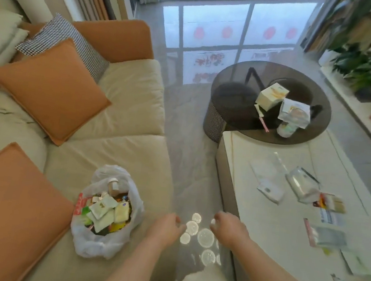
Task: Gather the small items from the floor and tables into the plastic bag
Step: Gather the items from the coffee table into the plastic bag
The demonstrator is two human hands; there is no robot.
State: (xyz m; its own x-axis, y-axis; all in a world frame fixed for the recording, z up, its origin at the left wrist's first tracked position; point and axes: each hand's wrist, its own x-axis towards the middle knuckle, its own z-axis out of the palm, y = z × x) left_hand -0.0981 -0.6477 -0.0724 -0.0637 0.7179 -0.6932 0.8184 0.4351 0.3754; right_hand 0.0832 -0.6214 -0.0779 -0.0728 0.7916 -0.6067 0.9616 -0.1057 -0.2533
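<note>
Glossy grey floor (184, 107) open between beige sofa (124, 112) and white table (287, 226). White plastic bag (103, 243), mouth open, on near sofa seat. Left hand (164, 230), right hand (229, 230) loosely curled, empty. Blurred packets (327, 208) scattered right.

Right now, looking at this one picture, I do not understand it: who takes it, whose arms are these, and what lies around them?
There is no machine. A person wears a wide-angle camera on the head, so you look forward and down at their own arms. The left hand and right hand hang over the shiny floor with loosely curled fingers; neither clearly holds anything. The plastic bag sits open on the beige sofa, already filled with small packets. More packets lie scattered on the white table, and a box with other packets stands on the round dark table.
</note>
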